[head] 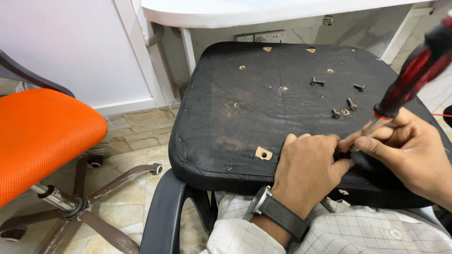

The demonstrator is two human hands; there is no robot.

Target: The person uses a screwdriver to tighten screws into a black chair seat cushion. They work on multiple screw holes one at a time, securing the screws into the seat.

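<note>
Upturned black chair seat (263,117) across the lap, four loose black screws (318,82) on its underside, left hand (308,171) pinching a small dark part at the near edge, right hand (412,150) clamped on one red-and-black screwdriver (416,70), one orange chair (42,136) left

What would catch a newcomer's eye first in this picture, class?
The bright orange chair seat at the left stands out most. In the middle lies an upturned black seat base, with loose black screws scattered at its upper right. At the right, two hands work a red-and-black screwdriver at its near edge.
</note>
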